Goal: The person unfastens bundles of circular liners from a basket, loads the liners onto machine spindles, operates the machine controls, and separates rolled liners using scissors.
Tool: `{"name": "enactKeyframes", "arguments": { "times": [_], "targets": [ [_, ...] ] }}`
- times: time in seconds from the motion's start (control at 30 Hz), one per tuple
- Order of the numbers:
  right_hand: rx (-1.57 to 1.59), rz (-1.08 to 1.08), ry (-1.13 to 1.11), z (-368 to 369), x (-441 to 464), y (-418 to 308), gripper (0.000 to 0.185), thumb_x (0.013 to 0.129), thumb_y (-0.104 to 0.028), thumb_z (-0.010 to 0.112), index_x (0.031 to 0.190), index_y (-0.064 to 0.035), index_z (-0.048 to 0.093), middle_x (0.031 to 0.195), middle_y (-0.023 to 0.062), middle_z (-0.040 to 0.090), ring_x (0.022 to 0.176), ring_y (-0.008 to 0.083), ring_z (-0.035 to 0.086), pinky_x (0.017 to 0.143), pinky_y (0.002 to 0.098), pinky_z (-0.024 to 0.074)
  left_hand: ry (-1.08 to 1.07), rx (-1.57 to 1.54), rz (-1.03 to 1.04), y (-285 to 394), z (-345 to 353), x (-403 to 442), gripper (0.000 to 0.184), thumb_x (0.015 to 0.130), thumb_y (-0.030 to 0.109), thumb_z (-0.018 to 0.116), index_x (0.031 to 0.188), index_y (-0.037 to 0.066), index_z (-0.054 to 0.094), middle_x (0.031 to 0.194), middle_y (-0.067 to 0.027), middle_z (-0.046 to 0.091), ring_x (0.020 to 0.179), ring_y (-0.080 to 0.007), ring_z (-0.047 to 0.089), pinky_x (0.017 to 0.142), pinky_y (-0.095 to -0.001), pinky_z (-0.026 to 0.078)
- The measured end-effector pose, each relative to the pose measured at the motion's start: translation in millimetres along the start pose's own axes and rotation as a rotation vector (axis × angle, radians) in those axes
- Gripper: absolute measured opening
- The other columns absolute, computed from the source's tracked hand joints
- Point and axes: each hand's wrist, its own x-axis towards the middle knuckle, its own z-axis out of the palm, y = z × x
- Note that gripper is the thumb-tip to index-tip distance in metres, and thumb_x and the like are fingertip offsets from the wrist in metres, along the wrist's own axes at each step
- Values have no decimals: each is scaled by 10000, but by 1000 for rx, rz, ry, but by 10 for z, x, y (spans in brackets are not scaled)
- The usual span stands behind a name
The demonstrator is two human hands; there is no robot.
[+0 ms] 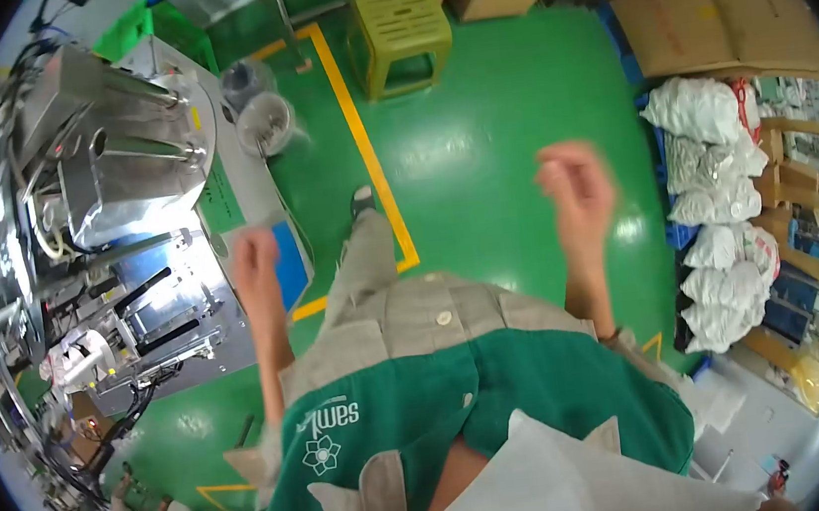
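Evidently, the left hand (257, 264) and right hand (579, 183) are loosely curled, empty (though blurred); no handling shows; what is finished or remaining isn't visible.

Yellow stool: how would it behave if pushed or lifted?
The stool looks plastic with a slotted seat, so probably light for its size. A low crossbar between legs suggests stiffness. The floor looks glossy, so it may slide when pushed.

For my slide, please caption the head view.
Left hand near metal machine, right hand over green floor, yellow stool ahead.
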Motion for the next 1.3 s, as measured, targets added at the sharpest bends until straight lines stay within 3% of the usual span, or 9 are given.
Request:
{"name": "enactKeyframes", "arguments": {
  "times": [0.03,0.07,0.1,0.23,0.3,0.4,0.83,1.03,1.3],
  "targets": [
    [-201,-391,114,153,254,-613,61,874,-75,580,897,-30,615,759,14,580,678,100,545,605,221,436,17,-96,239,618,86,358,97,916,118,515,863,41,541,763,4,490,718,-98,457,641,-220,362],
    [523,-491,-164,254,466,-876,67,849,-164,622,860,-99,630,786,-36,587,621,56,504,569,216,412,174,-251,530,1237,194,560,77,909,78,497,873,47,558,763,-1,511,732,-108,478,653,-227,377],
    [831,-570,-230,334,656,-1008,65,834,-201,634,846,-137,635,800,-62,580,589,43,483,559,224,380,410,-1123,630,1299,37,759,156,889,208,551,912,59,588,847,-58,544,805,-162,522,717,-301,424],
    [725,-878,-115,614,1446,-1450,54,811,-195,598,858,-203,624,814,-89,507,527,78,455,593,293,223,-270,-909,1227,2574,121,1367,221,796,359,660,958,209,676,958,58,527,847,-107,479,705,-275,377],
    [687,-843,-114,635,1958,-1489,144,755,-322,639,820,-203,685,786,-88,535,512,45,450,500,236,235,-509,-642,1156,2780,96,1721,216,921,320,535,1061,182,625,1237,23,519,1122,-198,491,951,-382,404],
    [649,-778,-168,655,2715,-1437,197,722,-373,663,800,-199,712,757,-82,530,500,30,439,457,214,230,-284,-955,1096,2992,631,2376,146,706,393,724,815,295,719,801,129,510,686,-53,464,576,-212,352],
    [948,-505,-220,1229,5546,-759,166,798,-331,641,798,-168,675,786,-91,546,543,33,441,492,217,255,127,-885,1000,3343,1551,4780,176,795,210,663,731,93,547,622,1,443,628,-150,474,573,-255,370],
    [-91,-111,-190,2475,7402,1535,117,858,-123,638,937,-39,661,779,-1,622,637,79,539,565,218,436,22,-13,46,1555,2477,7368,134,849,117,609,939,49,681,731,-35,619,660,-98,550,601,-244,432],
    [-713,-104,-401,3814,8157,3667,208,773,-96,644,971,-35,632,962,175,619,819,340,632,709,421,507,-369,677,510,93,3959,8387,177,764,164,670,927,95,664,877,-114,618,813,-277,630,699,-393,509]
  ]
}}
